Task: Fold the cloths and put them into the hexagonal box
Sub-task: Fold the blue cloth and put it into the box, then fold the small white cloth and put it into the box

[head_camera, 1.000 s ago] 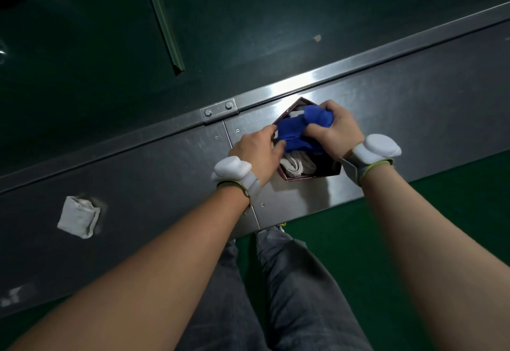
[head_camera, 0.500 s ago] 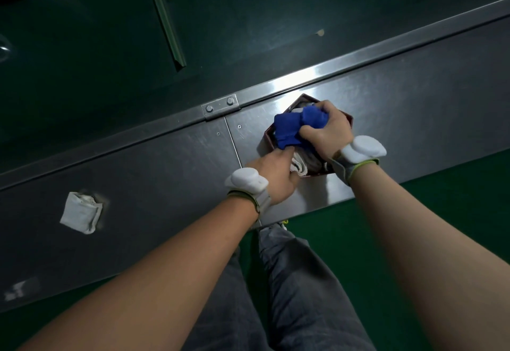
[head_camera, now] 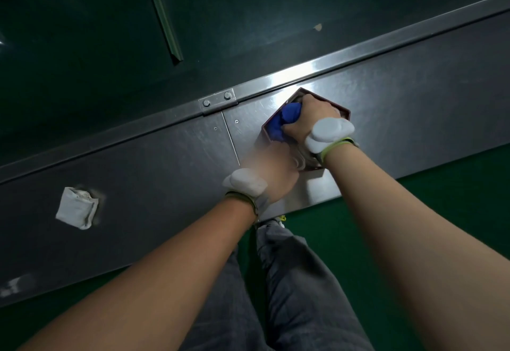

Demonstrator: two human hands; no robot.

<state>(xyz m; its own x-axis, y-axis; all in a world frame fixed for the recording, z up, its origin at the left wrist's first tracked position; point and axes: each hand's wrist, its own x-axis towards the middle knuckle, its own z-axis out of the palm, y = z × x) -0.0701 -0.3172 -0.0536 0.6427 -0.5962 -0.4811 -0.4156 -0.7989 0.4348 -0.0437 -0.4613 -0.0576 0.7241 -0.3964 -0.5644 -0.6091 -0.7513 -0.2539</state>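
Nearest the camera, grey trousers (head_camera: 292, 281) stand on a green floor (head_camera: 386, 226), and two bare forearms reach forward over them. Each wrist carries a white padded band, the left band (head_camera: 245, 182) and the right band (head_camera: 329, 132).

The left hand (head_camera: 278, 174) sits at the near left corner of the hexagonal box (head_camera: 345, 112). It is smeared with blur, so I cannot tell whether its fingers are apart or curled, or whether it touches the box. Just beside it, a pale cloth (head_camera: 299, 161) shows inside the near part of the box, though only a small blurred patch is visible.

The right hand (head_camera: 309, 119) is down inside the box, its fingers curled tight around a bunched blue cloth (head_camera: 281, 125). That cloth lies against the left wall of the box.

The box stands on a grey metal surface (head_camera: 165, 171), close to its far edge. Well apart to the left, a folded grey-white cloth (head_camera: 77, 208) lies flat on the same surface.

Beyond the box, a bright metal rail (head_camera: 303, 73) runs along the far edge, with a two-bolt bracket (head_camera: 218, 101) fixed to it. Farther back is a dark green panel (head_camera: 248, 19) with a thin green strip (head_camera: 162, 14) lying on it.
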